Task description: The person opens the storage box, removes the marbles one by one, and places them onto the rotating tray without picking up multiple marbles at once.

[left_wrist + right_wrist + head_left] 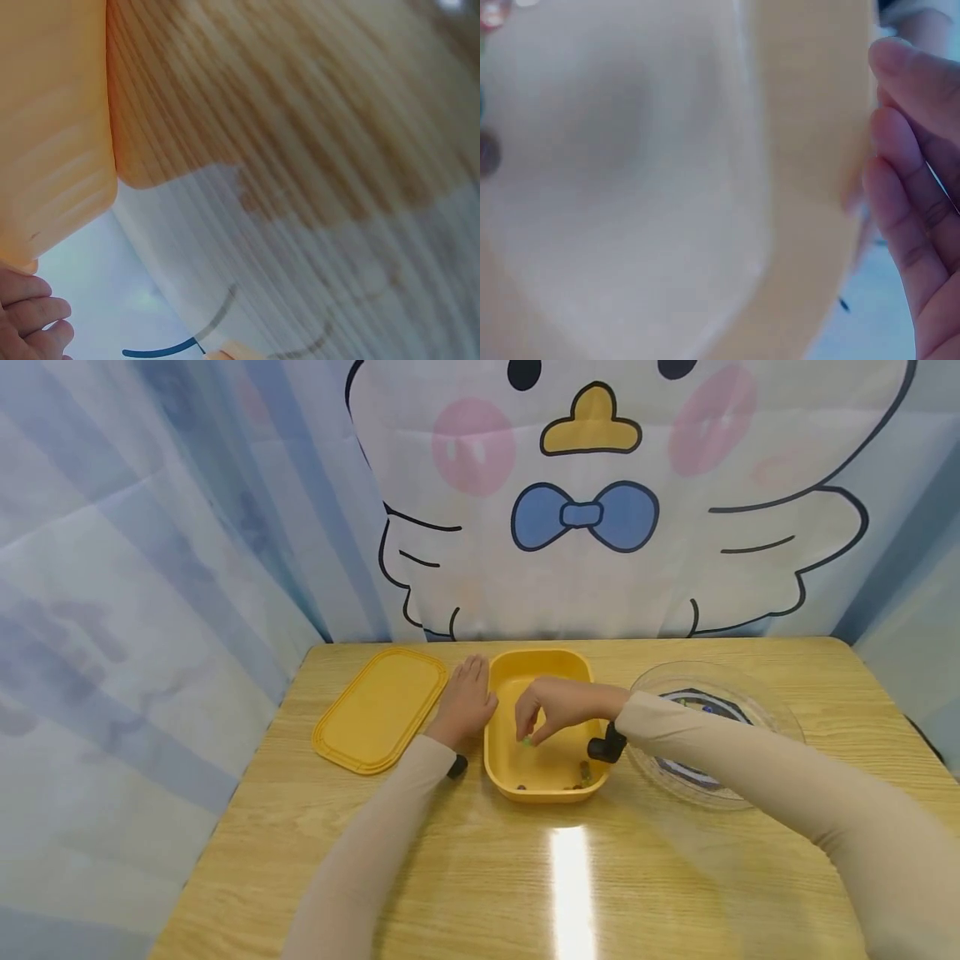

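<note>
A yellow plastic tub stands on the table, with several small marbles near its front right corner. Over the tub's middle, my right hand reaches down and pinches a light green marble between thumb and fingertips. My left hand lies along the tub's left side, fingers straight and the thumb side at the rim. The tub's outer wall fills the upper left of the left wrist view. In the right wrist view, blurred marbles show at the left edge, and the pinched marble is hidden.
A flat yellow lid lies left of the tub. To the right stands a clear round bowl with a dark patterned bottom and a few small marbles in it, partly covered by my right forearm. A printed curtain hangs behind the wooden table.
</note>
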Motion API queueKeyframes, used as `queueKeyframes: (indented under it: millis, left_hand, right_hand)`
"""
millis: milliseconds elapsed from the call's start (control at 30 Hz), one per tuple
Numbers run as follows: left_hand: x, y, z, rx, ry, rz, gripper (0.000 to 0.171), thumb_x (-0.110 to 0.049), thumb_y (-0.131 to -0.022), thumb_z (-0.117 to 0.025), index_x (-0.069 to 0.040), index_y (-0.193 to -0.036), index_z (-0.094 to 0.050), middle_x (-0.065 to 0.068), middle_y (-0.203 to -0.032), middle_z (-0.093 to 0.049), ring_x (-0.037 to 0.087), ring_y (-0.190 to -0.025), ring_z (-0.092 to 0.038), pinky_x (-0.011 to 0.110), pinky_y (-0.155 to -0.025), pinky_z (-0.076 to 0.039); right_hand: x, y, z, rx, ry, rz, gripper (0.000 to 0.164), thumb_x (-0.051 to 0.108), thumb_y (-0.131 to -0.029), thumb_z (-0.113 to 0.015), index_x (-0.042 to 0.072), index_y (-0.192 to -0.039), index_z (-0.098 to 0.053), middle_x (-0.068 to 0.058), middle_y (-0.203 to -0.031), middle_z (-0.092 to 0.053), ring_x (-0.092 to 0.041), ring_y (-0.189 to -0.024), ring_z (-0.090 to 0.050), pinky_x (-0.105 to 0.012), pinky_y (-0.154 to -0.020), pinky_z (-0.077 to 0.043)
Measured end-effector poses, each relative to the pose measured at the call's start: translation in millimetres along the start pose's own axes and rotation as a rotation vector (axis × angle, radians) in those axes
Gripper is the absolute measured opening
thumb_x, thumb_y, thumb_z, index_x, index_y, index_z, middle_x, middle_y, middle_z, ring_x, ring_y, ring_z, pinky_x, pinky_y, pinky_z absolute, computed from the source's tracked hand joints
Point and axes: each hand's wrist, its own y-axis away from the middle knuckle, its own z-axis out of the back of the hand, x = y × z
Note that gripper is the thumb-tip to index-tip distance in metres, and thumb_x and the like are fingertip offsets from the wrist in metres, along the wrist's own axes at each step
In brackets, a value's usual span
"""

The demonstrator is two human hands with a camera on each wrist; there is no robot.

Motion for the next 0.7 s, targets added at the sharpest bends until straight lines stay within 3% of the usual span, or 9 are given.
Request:
queueKeyframes:
  millis: [233, 367, 567, 700]
  left_hand:
    - [-1.0, 1.2, 0.6, 0.007, 0.009, -0.01, 0.06, -0.026, -0.1, -0.035, 0.005, -0.148, -0.016, 0.019, -0.156, -0.018, 0.029, -0.146, -0.016, 0.041, -0.12, -0.012]
    - [-1.2, 1.6, 0.9, 0.0, 0.015, -0.011, 0.06, -0.026, -0.1, -0.036, 0.006, -0.148, -0.017, 0.019, -0.155, -0.02, 0.03, -0.146, -0.016, 0.041, -0.12, -0.013]
    - [-1.0, 1.3, -0.3, -0.011, 0.015, -0.012, 0.06, -0.025, -0.1, -0.036, 0.006, -0.148, -0.017, 0.019, -0.155, -0.02, 0.03, -0.146, -0.017, 0.042, -0.12, -0.013]
    - [-1.7, 1.3, -0.4, -0.016, 0.022, -0.014, 0.06, -0.024, -0.099, -0.036, 0.006, -0.147, -0.018, 0.02, -0.155, -0.021, 0.031, -0.145, -0.017, 0.042, -0.12, -0.013]
  right_hand:
    - [6.5, 50.8, 28.5, -0.14, 0.086, -0.086, 0.013, 0.013, -0.078, -0.075, 0.016, -0.091, -0.076, 0.002, -0.091, -0.072, -0.009, -0.082, -0.066, -0.026, -0.076, -0.055]
    - [3.3, 86.5, 37.8, -0.222, 0.106, -0.205, 0.013, 0.013, -0.078, -0.075, 0.019, -0.09, -0.075, 0.004, -0.092, -0.072, -0.009, -0.083, -0.065, -0.025, -0.075, -0.055]
    - [-10.7, 137.0, 38.6, -0.329, 0.121, -0.398, 0.015, 0.012, -0.078, -0.075, 0.023, -0.089, -0.075, 0.007, -0.091, -0.071, -0.007, -0.083, -0.064, -0.026, -0.075, -0.055]
    - [-23.4, 163.5, 34.3, -0.384, 0.121, -0.462, 0.017, 0.009, -0.076, -0.075, 0.021, -0.089, -0.075, 0.004, -0.091, -0.072, -0.005, -0.081, -0.065, -0.035, -0.078, -0.056]
